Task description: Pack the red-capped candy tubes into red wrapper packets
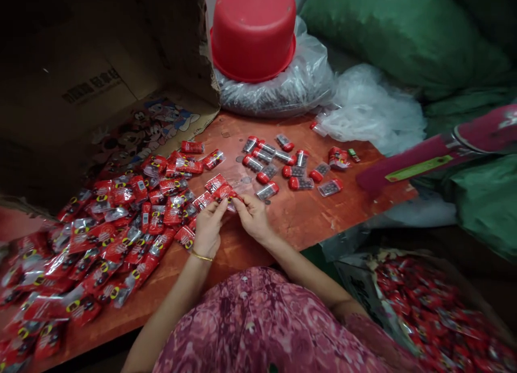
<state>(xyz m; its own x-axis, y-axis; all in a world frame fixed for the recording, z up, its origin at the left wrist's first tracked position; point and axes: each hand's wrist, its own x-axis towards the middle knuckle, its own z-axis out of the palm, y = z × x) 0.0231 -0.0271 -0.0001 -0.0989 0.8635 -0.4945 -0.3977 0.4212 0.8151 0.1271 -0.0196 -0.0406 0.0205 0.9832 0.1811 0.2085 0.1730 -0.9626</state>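
Observation:
Between both hands, over the front middle of the red table (323,217), is a small red plastic packet (224,192). My left hand (210,227) pinches its near left edge between thumb and finger. The fingers of my right hand (253,218) are closed on its right edge. Whether anything is inside this packet is hard to make out. A heap of red printed packets (161,217) spreads to the left of my hands. Beyond my right hand lie several small clear tubes with red caps (294,171), filled with dark bits.
A large cardboard box (133,55) lies open at the left. At the back, a red basin (254,31) sits upside down on a clear plastic bag (278,98). A pink pole (436,149) slants in at right. A container of red packets (436,314) stands lower right, near green sacks (404,28).

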